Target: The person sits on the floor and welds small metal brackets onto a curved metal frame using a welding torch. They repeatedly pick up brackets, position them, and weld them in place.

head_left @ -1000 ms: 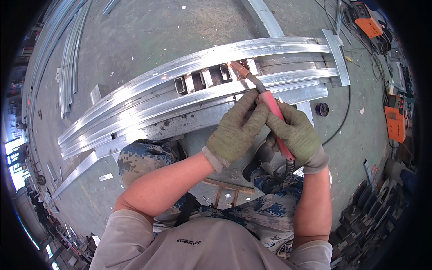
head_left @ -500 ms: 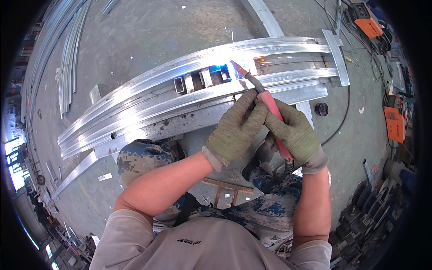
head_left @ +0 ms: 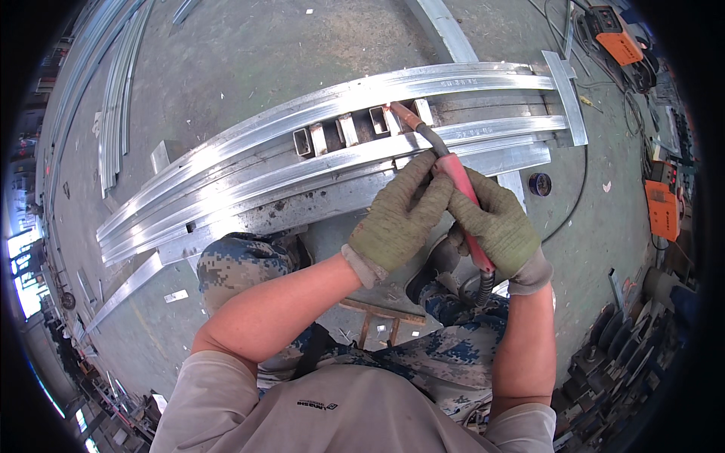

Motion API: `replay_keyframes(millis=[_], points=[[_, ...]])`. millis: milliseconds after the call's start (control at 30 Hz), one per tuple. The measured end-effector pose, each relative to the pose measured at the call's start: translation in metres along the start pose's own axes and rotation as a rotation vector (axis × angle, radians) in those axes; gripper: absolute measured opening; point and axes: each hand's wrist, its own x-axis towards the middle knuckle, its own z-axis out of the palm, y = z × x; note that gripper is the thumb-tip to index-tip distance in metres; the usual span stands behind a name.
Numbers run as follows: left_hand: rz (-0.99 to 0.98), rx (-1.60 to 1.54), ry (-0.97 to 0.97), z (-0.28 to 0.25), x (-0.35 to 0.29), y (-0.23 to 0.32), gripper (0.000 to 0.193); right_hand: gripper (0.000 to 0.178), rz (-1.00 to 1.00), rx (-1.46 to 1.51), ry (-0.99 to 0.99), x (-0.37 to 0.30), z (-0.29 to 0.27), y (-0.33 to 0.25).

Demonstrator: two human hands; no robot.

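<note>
A welding torch point(head_left: 458, 175) with a red handle, bent dark neck and copper-coloured nozzle slants up and left in both my gloved hands. My left hand point(head_left: 394, 223), in a green work glove, closes its fingers at the front of the handle. Wrapped round the handle farther back is my right hand point(head_left: 497, 225), gloved alike. The nozzle tip is by a short square tube point(head_left: 390, 121), where a small reddish glow shows. Several such tubes stand in a row between a far metal rail point(head_left: 483, 81) and a near metal rail point(head_left: 491, 132).
A flat metal bar point(head_left: 568, 98) crosses the rails' right ends. Under the work lies a wide steel beam point(head_left: 279, 208). Two orange machines point(head_left: 615, 34) with cables are at the right. A small round tin point(head_left: 539, 184) sits on the floor. Long metal profiles point(head_left: 121, 98) lie at the left.
The bright blue-white arc and flying sparks at the nozzle have gone out, leaving a faint glow. Both hands and the torch stay nearly in place.
</note>
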Motion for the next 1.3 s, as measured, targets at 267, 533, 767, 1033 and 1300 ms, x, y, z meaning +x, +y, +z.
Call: replay_keyframes(millis=[267,533,767,1033,1300], points=[[0.026,0.003,0.007,-0.001,-0.001,0.000,0.042,0.058,0.009,-0.011,-0.001,0.000,0.001,-0.003],[0.008,-0.012,0.006,0.001,-0.001,-0.004,0.039,0.058,0.014,-0.011,0.022,-0.002,0.003,-0.004],[0.042,0.007,0.020,-0.001,-0.001,-0.002,0.046,0.058,-0.004,-0.008,-0.002,-0.003,0.004,-0.005],[-0.001,0.005,0.032,0.000,-0.002,0.001,0.043,0.058,-0.002,-0.017,-0.001,-0.004,0.004,-0.006],[0.049,0.031,0.003,0.004,-0.005,0.011,0.050,0.055,0.004,-0.014,0.041,-0.007,0.003,-0.008]])
